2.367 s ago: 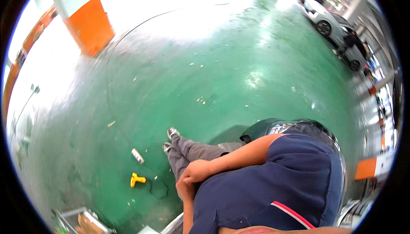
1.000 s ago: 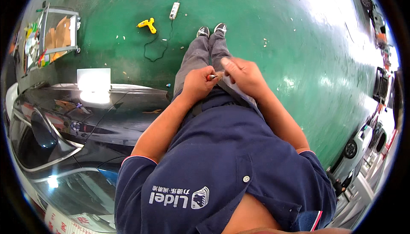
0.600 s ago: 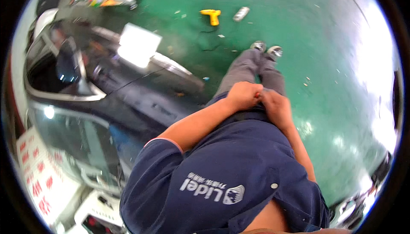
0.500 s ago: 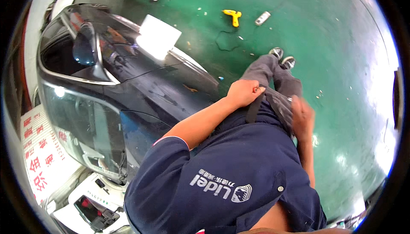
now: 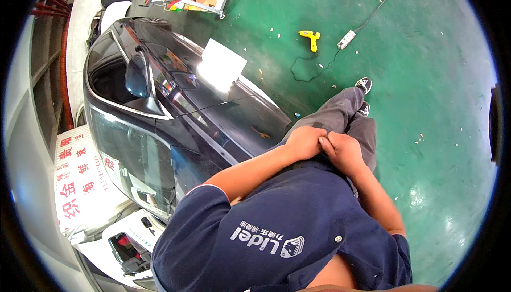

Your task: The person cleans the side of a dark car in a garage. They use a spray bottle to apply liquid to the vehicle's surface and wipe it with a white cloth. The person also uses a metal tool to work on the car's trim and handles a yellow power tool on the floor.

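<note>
At the front of my waist, my left hand [image 5: 307, 141] and my right hand [image 5: 343, 151] meet, knuckles up. Both have their fingers curled closed, and the right thumb lies against the left hand's fingertips. Whatever they grip is hidden beneath them. A bit of dark strap [image 5: 318, 125] shows just beyond the left hand. Below are my grey trousers [image 5: 338, 110], and a dark blue shirt [image 5: 255, 196] covers my torso.
A dark car [image 5: 207, 113] stands close on my left, with a white board [image 5: 226, 60] on its side. On the green floor lie a yellow glue gun [image 5: 311, 40] and a power strip [image 5: 346, 39] with cables. A cart [image 5: 202, 4] holds cardboard boxes at the far left.
My hands were apart, stretching dark grey cloth with a strap at my waist. The right hand has moved left to meet the left one. The view has shifted.
</note>
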A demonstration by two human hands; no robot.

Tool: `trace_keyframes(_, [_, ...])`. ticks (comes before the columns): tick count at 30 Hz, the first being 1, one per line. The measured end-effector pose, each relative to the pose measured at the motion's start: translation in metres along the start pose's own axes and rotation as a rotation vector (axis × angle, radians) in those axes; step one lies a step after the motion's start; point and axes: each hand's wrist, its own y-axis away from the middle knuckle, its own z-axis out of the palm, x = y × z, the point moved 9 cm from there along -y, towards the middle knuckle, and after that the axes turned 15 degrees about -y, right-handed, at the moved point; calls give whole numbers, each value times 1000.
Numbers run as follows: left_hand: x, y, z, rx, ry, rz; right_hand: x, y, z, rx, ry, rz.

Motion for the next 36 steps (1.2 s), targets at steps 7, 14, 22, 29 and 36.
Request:
trace_keyframes(7, [20, 15, -42, 67, 224, -45, -34, -22, -18, -336, 87, -38])
trace_keyframes(14, [16, 22, -66, 134, 485, 24, -89, -45, -22, -482, 282, -92])
trace_keyframes(22, [-56, 30, -113, 262, 791, -16, -124, -123, 35, -584, 391, -35])
trace_keyframes(29, [-207, 40, -174, 339, 909, -20, -148, -253, 105, -512, 231, 72])
trace_keyframes(36, [-460, 61, -164, 887, 1063, -587, -138, -355, 122, -242, 149, 360])
